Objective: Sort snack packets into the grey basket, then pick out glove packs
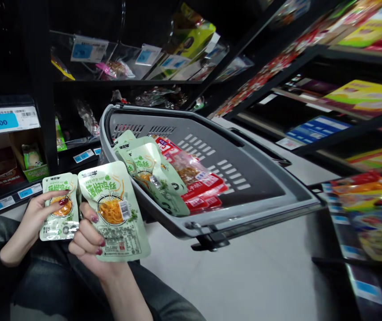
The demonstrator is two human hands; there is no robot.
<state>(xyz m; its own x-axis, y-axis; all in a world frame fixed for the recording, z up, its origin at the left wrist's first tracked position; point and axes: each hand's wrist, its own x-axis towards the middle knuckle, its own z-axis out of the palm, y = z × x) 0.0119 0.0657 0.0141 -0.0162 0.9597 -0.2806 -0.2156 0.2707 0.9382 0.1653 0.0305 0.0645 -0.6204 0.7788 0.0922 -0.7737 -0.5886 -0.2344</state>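
My left hand (40,214) grips a light green snack pouch (60,223) by its left side, fingers across its printed noodle-like picture. Larger and closer, a second green snack pouch (120,232) is held upright in my right hand (88,238), with fingers curled over its left edge. Both pouches face me, side by side above my knees. Just beyond them a grey shopping basket (217,160) stands tilted in view. Inside it lie several similar green pouches (150,167) at the near end, beside red-and-clear snack packets (191,171).
Dark shelves with price tags (88,49) and bagged snacks rise behind the basket. A lower shelf at left has a small green box (35,171) and a 1.00 price label (3,121). Blurred, colourful packages (374,209) line the right side. Pale floor (244,267) shows below the basket.
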